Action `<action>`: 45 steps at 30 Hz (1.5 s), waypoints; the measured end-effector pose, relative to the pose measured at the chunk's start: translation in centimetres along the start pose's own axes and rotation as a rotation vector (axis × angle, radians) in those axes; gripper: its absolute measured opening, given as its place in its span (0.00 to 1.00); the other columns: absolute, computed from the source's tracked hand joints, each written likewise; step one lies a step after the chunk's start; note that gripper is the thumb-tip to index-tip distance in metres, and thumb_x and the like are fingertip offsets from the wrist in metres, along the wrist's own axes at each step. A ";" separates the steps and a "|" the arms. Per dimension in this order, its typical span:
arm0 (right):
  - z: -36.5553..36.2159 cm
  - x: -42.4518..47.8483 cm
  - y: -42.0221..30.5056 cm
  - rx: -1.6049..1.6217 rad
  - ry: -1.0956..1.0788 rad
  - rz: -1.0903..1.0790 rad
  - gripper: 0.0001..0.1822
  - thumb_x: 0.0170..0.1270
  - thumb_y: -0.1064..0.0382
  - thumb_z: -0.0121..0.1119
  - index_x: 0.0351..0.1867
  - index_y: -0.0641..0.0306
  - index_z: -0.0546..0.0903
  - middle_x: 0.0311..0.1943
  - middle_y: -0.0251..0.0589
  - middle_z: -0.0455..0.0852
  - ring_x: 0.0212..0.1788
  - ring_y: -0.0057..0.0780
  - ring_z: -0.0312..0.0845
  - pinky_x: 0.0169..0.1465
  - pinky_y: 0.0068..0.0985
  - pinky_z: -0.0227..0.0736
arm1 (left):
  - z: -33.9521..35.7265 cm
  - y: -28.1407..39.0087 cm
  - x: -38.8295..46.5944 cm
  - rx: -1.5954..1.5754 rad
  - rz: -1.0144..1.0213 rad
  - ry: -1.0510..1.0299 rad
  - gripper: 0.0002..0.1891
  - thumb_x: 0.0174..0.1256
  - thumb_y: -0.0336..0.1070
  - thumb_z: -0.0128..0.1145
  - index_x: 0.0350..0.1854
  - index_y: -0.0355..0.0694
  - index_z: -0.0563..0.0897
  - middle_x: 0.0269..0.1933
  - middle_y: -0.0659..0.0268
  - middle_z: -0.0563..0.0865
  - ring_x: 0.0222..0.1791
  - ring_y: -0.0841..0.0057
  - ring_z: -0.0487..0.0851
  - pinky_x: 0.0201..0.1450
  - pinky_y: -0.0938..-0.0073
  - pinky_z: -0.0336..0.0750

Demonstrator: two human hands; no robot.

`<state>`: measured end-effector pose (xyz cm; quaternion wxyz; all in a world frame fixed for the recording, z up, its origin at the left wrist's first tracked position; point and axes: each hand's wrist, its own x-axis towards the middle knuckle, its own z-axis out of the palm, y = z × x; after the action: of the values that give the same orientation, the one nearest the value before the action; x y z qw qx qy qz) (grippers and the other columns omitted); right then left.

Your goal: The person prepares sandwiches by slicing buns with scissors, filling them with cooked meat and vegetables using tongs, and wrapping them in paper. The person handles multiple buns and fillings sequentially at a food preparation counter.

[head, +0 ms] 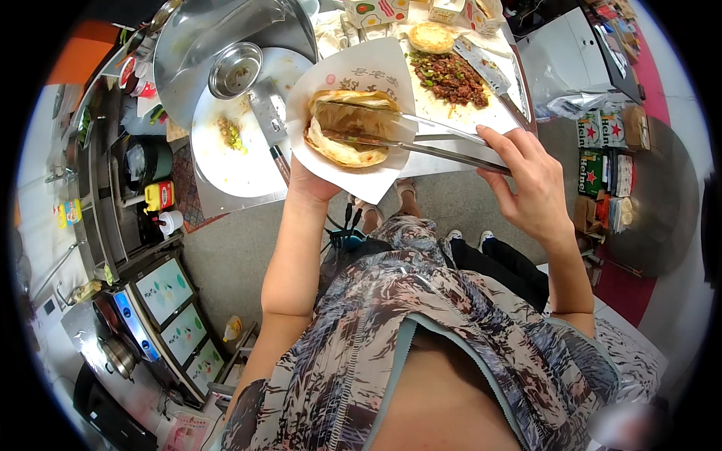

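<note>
My left hand (pixel 316 183) holds a white paper wrapper (pixel 389 175) from below, mostly hidden behind it. In the wrapper sits a split round flatbread (pixel 347 155), its two halves spread apart and some brown filling visible inside. Metal tongs (pixel 445 152) are gripped near their bend by my right hand (pixel 527 175). Both tong arms reach into the flatbread's opening. Behind the wrapper, a heap of chopped meat with green pepper (pixel 448 79) lies on a white cutting board (pixel 440 118). A whole flatbread (pixel 431 38) and a cleaver (pixel 485 67) lie beside the heap.
At left, a round white board (pixel 208 163) bears chopped green bits, a second cleaver (pixel 268 107) and a steel bowl (pixel 236 70). A curved metal cover (pixel 186 67) rises behind. Printed paper packets (pixel 377 12) stand at the back. Another person's legs (pixel 507 259) are close on the right.
</note>
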<state>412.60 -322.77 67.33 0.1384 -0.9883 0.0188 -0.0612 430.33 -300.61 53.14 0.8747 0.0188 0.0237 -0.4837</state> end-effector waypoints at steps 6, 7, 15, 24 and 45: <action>0.3 -0.4 -0.1 -0.031 0.001 0.018 0.27 0.57 0.66 0.68 0.61 0.60 0.78 0.37 0.40 0.77 0.40 0.40 0.76 0.41 0.35 0.72 | 0.9 -0.5 0.5 0.029 -0.031 0.051 0.32 0.77 0.61 0.44 0.79 0.57 0.60 0.73 0.56 0.70 0.69 0.57 0.74 0.65 0.46 0.76; 0.3 -0.5 0.0 -0.048 0.002 0.013 0.28 0.57 0.67 0.68 0.62 0.60 0.78 0.37 0.40 0.77 0.40 0.40 0.76 0.41 0.35 0.72 | 1.0 -0.7 0.5 0.048 -0.022 0.028 0.32 0.77 0.61 0.45 0.79 0.56 0.61 0.73 0.56 0.71 0.69 0.58 0.74 0.65 0.47 0.76; -0.4 -1.1 0.7 0.006 0.068 -0.048 0.23 0.57 0.69 0.67 0.56 0.64 0.79 0.34 0.42 0.79 0.36 0.41 0.76 0.41 0.34 0.71 | 0.2 -0.7 0.3 0.129 0.036 0.212 0.31 0.77 0.59 0.46 0.72 0.41 0.70 0.68 0.55 0.76 0.66 0.59 0.77 0.65 0.52 0.76; 1.6 -0.4 0.2 0.016 0.070 0.001 0.29 0.57 0.72 0.67 0.63 0.62 0.78 0.38 0.44 0.79 0.38 0.43 0.76 0.42 0.35 0.72 | 2.1 -1.8 0.2 0.020 0.000 -0.040 0.30 0.79 0.59 0.42 0.77 0.51 0.64 0.71 0.56 0.72 0.69 0.57 0.74 0.68 0.51 0.74; -1.1 -1.6 0.7 -0.200 0.100 -0.050 0.17 0.57 0.67 0.66 0.49 0.61 0.81 0.29 0.35 0.79 0.35 0.34 0.77 0.38 0.30 0.70 | 0.2 -2.3 1.2 0.279 0.067 0.370 0.36 0.74 0.67 0.46 0.70 0.40 0.70 0.65 0.52 0.78 0.66 0.57 0.77 0.68 0.54 0.74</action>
<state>410.84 -323.68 67.95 0.0364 -0.9930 0.0071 -0.1118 429.05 -302.84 53.28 0.8600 0.2287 0.1158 -0.4412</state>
